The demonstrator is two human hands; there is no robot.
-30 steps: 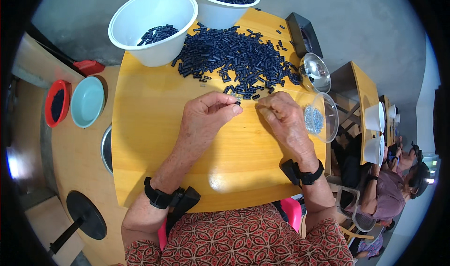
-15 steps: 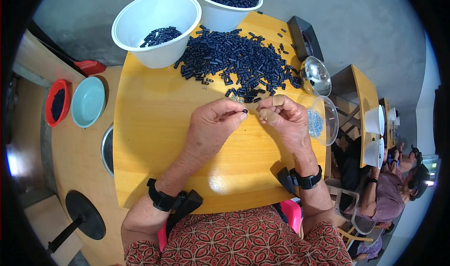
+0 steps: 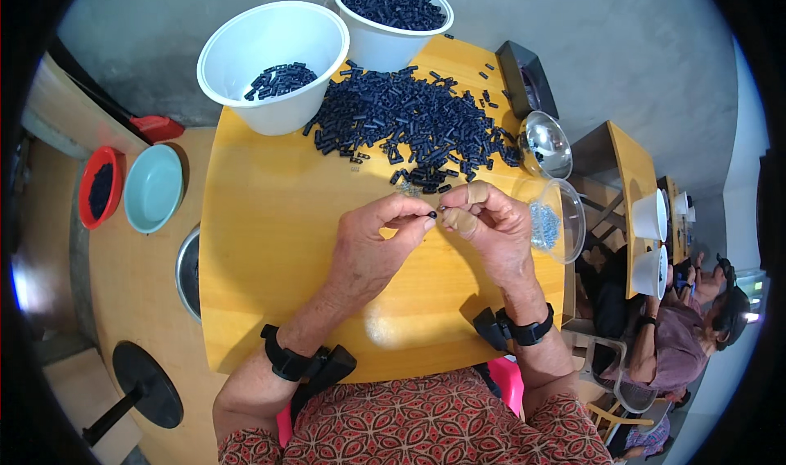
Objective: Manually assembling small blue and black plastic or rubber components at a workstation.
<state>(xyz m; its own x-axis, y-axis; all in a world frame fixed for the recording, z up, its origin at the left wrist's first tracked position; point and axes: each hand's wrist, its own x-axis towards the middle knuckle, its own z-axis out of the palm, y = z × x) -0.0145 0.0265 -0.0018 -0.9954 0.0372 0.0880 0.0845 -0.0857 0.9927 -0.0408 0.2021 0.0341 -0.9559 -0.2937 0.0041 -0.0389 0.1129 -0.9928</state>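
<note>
Between thumb and index finger, my left hand (image 3: 377, 240) pinches a small black plastic piece (image 3: 431, 215), mostly covered by the fingers. Close beside it, my right hand (image 3: 490, 226), with tan tape on its fingers, pinches a tiny part (image 3: 443, 209) whose kind is too small to make out. The two fingertips nearly meet over the wooden table. Just beyond them lies a little heap of small clear or metallic bits (image 3: 408, 188). Behind that spreads a large pile of black plastic pieces (image 3: 401, 117).
Two white tubs, one (image 3: 274, 117) partly filled and one (image 3: 393, 43) full of black pieces, stand at the back. At right are a metal bowl (image 3: 547, 142), a clear container (image 3: 565, 219) of small bluish parts and a black tray (image 3: 524, 80). Another person (image 3: 675, 338) sits far right.
My right hand has moved left, bringing its fingertips closer to the black piece in my left hand. The whole view has shifted slightly, so the table sits lower.
</note>
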